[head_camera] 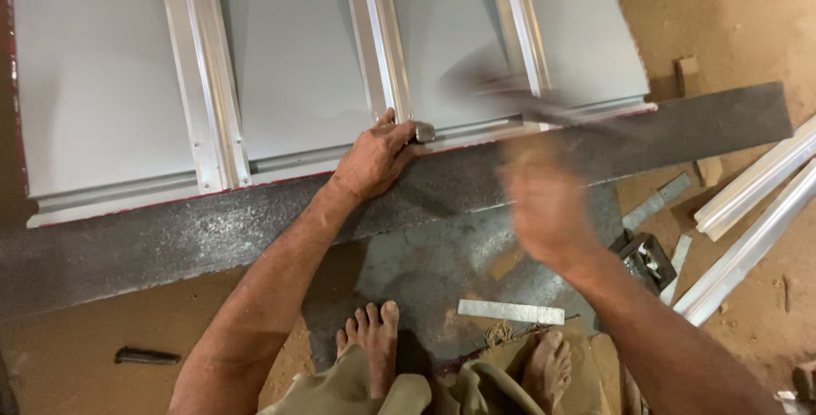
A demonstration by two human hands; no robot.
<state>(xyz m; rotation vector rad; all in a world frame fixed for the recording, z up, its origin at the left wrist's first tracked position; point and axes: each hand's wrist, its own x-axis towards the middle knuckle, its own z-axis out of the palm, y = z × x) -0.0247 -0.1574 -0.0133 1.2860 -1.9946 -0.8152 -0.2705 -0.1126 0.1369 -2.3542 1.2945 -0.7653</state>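
Two bare feet (pixel 378 343) and folded olive cloth (pixel 399 389) sit lowest in view, on a worn metal plate (pixel 442 262) with a small flat metal strip (pixel 510 311). The left hand (pixel 374 160) lies knuckles-up at the lower edge of a grey ribbed panel (pixel 289 67) resting on a long dark slab (pixel 212 228), its fingertips pinching a small metal piece (pixel 424 132) whose shape is hard to make out. The right hand (pixel 548 203) is smeared by motion and seems closed around a blurred hammer (pixel 510 92), though its grip cannot be read for certain.
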